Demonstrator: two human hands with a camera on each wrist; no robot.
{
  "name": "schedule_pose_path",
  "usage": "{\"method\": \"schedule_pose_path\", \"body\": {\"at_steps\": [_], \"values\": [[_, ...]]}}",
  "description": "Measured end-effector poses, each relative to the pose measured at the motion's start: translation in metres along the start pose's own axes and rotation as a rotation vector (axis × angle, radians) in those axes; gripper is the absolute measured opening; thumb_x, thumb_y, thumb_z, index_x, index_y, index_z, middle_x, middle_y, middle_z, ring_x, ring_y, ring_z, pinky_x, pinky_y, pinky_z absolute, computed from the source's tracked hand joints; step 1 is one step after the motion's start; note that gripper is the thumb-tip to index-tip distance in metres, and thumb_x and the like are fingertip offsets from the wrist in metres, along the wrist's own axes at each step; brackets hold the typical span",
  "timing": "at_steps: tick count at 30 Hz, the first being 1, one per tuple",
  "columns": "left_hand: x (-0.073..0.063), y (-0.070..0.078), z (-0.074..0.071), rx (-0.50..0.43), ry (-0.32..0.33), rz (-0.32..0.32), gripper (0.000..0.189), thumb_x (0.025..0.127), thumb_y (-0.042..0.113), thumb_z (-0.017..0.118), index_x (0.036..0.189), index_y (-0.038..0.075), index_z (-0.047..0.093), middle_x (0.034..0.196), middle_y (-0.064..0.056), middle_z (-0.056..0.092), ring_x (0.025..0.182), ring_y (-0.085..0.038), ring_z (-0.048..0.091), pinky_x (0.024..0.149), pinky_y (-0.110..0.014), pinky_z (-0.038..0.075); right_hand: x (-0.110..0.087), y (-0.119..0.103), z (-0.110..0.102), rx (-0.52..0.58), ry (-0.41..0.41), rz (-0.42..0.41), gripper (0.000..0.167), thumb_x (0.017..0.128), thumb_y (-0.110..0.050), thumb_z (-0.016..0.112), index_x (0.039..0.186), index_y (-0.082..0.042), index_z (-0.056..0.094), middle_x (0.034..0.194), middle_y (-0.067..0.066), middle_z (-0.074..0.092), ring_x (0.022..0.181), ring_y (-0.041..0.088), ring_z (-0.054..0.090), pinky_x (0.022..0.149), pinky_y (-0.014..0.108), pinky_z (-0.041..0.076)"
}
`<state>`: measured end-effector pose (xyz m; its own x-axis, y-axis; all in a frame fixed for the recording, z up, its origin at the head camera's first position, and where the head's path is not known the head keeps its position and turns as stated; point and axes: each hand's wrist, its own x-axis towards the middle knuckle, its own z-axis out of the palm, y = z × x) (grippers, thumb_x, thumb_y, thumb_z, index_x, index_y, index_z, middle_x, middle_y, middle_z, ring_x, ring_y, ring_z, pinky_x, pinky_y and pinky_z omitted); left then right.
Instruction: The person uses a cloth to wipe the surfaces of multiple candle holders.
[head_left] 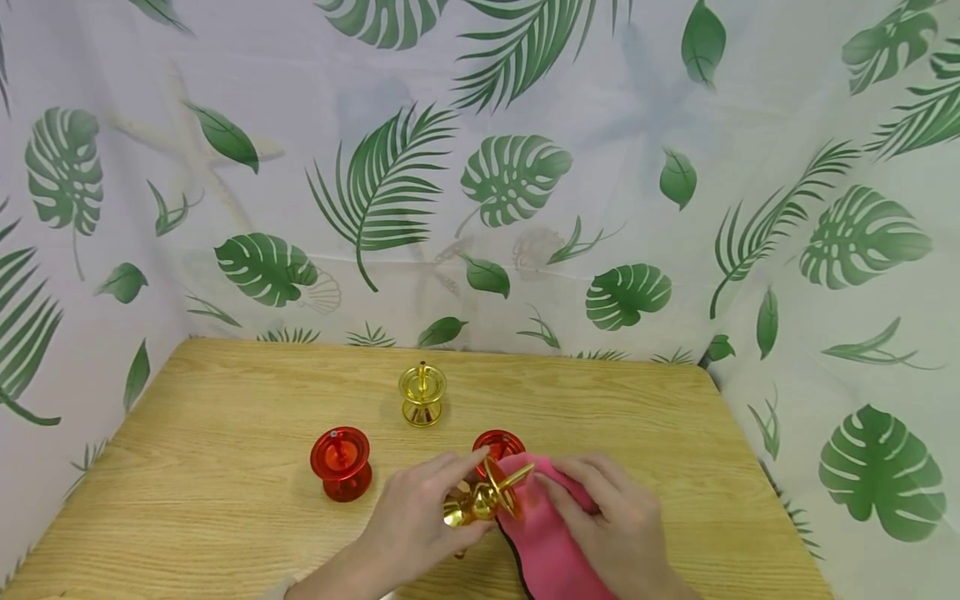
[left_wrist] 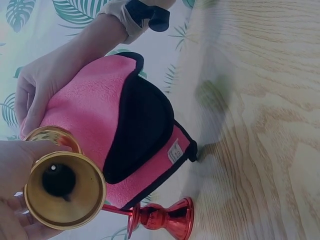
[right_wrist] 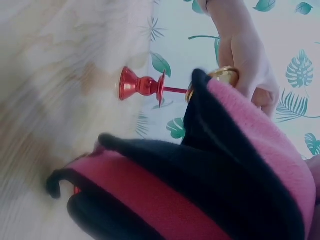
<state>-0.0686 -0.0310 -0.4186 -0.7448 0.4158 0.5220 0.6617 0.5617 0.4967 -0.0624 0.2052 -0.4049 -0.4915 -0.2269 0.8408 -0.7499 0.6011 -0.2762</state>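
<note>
My left hand grips a shiny gold candle holder by its stem and base, tilted on its side with its spike pointing up and right. In the left wrist view, the hollow base of that candle holder faces the camera. A pink cloth with black edging is pinched in my right hand, bunched up beside the holder's dish. The right wrist view shows the cloth's black side folded over, covering most of the right hand. Just behind the held piece, a red candle holder is partly hidden.
Another red candle holder stands left of my left hand on the wooden table. Farther back, a second gold candle holder stands upright. A leaf-patterned curtain hangs around the table's back and sides.
</note>
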Motion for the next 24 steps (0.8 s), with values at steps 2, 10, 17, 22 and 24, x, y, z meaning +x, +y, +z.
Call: {"method": "schedule_pose_path", "body": {"at_steps": [2,10,17,22,24], "values": [[0.001,0.0,0.001,0.005,0.007,0.013,0.071,0.069,0.019,0.098,0.133,0.006,0.07,0.102,0.0,0.079,0.08,-0.007,0.074,0.069,-0.018,0.057,-0.001,-0.001,0.003,0.005,-0.003,-0.03,0.03,0.099,-0.035,0.072,0.096,-0.006,0.079,0.086,0.003,0.074,0.07,0.013,0.073,0.075,0.012,0.059],[0.002,0.002,0.003,0.036,0.013,0.031,0.071,0.069,0.018,0.098,0.134,0.008,0.071,0.101,0.003,0.078,0.08,-0.006,0.071,0.068,-0.016,0.055,-0.004,-0.011,0.012,0.05,-0.078,-0.029,0.028,0.101,-0.032,0.069,0.1,-0.006,0.079,0.088,0.003,0.074,0.07,0.01,0.071,0.069,0.013,0.059],[0.0,0.002,0.013,0.31,0.16,0.242,0.075,0.061,0.025,0.102,0.129,0.011,0.074,0.092,0.005,0.072,0.077,-0.007,0.067,0.062,-0.017,0.056,0.005,-0.024,0.008,0.04,-0.182,0.183,0.025,0.079,-0.007,0.09,0.102,-0.012,0.081,0.09,-0.006,0.078,0.076,0.002,0.072,0.072,0.009,0.057],[-0.001,0.002,0.014,0.318,0.193,0.262,0.075,0.06,0.025,0.103,0.128,0.01,0.074,0.094,0.004,0.074,0.081,-0.008,0.071,0.062,-0.02,0.059,0.01,-0.027,0.007,0.013,-0.214,0.183,0.025,0.078,-0.005,0.091,0.098,-0.015,0.079,0.088,-0.008,0.076,0.075,-0.001,0.069,0.07,0.009,0.055],[-0.002,0.002,0.012,0.252,0.149,0.215,0.075,0.062,0.024,0.102,0.13,0.009,0.073,0.097,0.003,0.075,0.083,-0.009,0.072,0.065,-0.021,0.06,0.009,-0.025,0.007,0.037,-0.199,0.121,0.018,0.084,-0.012,0.088,0.101,-0.013,0.079,0.09,-0.005,0.076,0.075,0.002,0.069,0.071,0.009,0.056]]}}
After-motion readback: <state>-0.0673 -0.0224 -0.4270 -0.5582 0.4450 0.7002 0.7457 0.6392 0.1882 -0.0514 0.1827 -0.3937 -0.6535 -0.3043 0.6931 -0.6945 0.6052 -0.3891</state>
